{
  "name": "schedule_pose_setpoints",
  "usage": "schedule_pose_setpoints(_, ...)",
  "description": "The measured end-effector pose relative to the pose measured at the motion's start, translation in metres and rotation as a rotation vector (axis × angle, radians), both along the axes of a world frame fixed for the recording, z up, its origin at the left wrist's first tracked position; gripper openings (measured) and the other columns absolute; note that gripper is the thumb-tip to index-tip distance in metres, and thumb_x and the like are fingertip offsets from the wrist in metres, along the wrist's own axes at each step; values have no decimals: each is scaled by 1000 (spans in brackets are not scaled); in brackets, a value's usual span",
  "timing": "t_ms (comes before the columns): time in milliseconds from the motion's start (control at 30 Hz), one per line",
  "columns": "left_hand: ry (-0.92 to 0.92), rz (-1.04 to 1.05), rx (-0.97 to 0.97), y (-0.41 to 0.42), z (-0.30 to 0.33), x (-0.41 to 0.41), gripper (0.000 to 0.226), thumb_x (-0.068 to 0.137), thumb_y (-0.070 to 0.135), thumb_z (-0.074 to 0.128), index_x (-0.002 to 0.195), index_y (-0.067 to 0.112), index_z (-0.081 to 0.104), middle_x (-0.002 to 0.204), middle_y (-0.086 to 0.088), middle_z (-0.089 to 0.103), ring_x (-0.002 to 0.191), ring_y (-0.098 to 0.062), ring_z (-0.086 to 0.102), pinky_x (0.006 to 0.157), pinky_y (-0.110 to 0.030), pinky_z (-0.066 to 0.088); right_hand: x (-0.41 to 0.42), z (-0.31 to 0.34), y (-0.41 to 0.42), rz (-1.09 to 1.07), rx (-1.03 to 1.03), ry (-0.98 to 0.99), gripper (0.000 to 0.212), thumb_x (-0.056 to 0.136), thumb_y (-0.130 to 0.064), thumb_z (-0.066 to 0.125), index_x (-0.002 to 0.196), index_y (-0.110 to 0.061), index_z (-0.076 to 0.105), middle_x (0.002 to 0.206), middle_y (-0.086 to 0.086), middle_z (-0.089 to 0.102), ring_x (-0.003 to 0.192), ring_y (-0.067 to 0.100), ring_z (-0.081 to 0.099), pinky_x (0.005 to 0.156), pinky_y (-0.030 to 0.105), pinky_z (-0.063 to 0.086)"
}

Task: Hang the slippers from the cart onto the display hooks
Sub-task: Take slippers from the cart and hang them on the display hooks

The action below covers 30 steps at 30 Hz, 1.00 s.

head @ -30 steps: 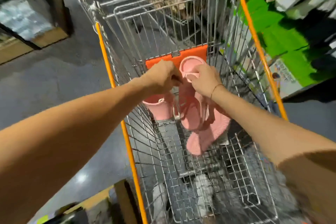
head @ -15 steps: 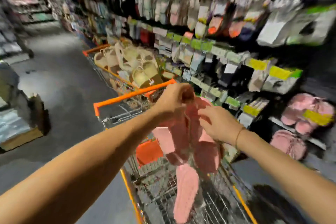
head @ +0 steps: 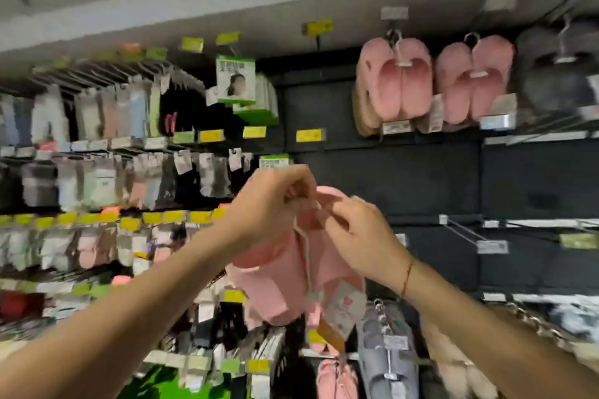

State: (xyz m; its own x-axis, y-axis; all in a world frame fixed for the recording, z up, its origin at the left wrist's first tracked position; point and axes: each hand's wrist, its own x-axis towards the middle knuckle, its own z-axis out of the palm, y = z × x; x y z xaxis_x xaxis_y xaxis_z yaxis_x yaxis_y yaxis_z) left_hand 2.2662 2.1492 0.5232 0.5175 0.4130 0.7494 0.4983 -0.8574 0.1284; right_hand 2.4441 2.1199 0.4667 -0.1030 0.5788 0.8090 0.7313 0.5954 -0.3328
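The pink slippers point(head: 285, 272) I've got up here look like soft matt foam or rubber, smooth with no shine. White plastic hanger loop point(head: 304, 256) runs down the middle, and a paper tag point(head: 345, 304) dangles off it. The pink pairs point(head: 393, 81) hanging up top look plush, fuzzy cloth. The empty display hooks point(head: 460, 232) are thin bare metal wire against a dull, dark back panel point(head: 421, 178). Price labels point(head: 309, 135) look like yellow paper.
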Motion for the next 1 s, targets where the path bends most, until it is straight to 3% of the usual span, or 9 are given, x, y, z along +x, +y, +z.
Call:
schedule_pose_setpoints(67, 19, -72, 68, -3, 22, 49, 22, 79, 12, 80, 80, 23, 61, 72, 7, 67, 70, -11, 64, 66, -32, 50, 47, 22, -15, -26, 28, 36, 16, 97, -22, 57, 101, -22, 72, 93, -25, 68, 82, 0, 61, 74, 19, 48)
schedule_pose_setpoints(100, 24, -103, 94, -3, 30, 75, 22, 79, 13, 81, 81, 22, 62, 73, 8, 67, 69, -9, 64, 65, -31, 50, 72, 30, -22, -60, 45, 24, 18, 97, -21, 58, 107, -23, 72, 89, -20, 69, 84, 4, 63, 77, 25, 51)
schedule_pose_setpoints(200, 17, -205, 113, -1, 44, 153, 22, 82, 15, 80, 83, 25, 61, 76, 13, 67, 73, -4, 65, 66, -21, 49, 145, 51, -40, -239, 80, -91, 17, 96, -23, 57, 90, -18, 72, 68, -15, 58, 75, 14, 55, 73, 38, 47)
schedule_pose_setpoints(400, -85, -234, 107, 1, 64, 314, 5, 96, 24, 64, 92, 25, 61, 82, 14, 66, 78, -1, 62, 68, -20, 49, 297, 100, -52, -435, 206, -117, 24, 93, -29, 57, 69, -28, 53, 61, -13, 50, 64, 15, 50, 65, 36, 42)
schedule_pose_setpoints(533, -169, -111, 219, 5, 90, 409, 26, 101, 37, 50, 80, 26, 61, 75, 9, 66, 73, -14, 63, 70, -41, 51, 385, 138, -55, -528, 305, -70, 31, 90, -38, 43, 71, -19, 58, 67, -3, 61, 71, 26, 59, 72, 43, 47)
schedule_pose_setpoints(667, -198, 43, 432, -2, 124, 487, 38, 101, 40, 46, 65, 29, 46, 68, 8, 54, 71, -20, 55, 62, -36, 30, 452, 168, -54, -602, 376, -13, 28, 94, -29, 46, 80, -13, 63, 75, 5, 66, 76, 30, 60, 77, 46, 45)
schedule_pose_setpoints(800, -237, 40, 492, 1, 149, 549, 45, 100, 40, 47, 57, 34, 34, 65, 12, 43, 69, -17, 48, 69, -37, 29, 512, 189, -52, -662, 372, 29, 30, 96, -22, 49, 66, -19, 50, 64, -2, 54, 69, 27, 53, 70, 38, 34)
schedule_pose_setpoints(900, -217, -65, 438, 15, 160, 589, 41, 100, 47, 40, 64, 30, 51, 70, 10, 52, 72, -16, 53, 80, -46, 43, 550, 201, -47, -701, 342, 46, 32, 95, -22, 49, 64, -14, 48, 60, -1, 51, 67, 28, 50, 66, 37, 29)
schedule_pose_setpoints(1000, -184, -124, 414, 29, 166, 624, 40, 101, 46, 43, 76, 23, 65, 77, 9, 57, 79, -17, 55, 85, -47, 43, 583, 208, -40, -756, 331, 51, 29, 96, -24, 48, 74, -9, 58, 69, 3, 61, 73, 29, 55, 70, 38, 35)
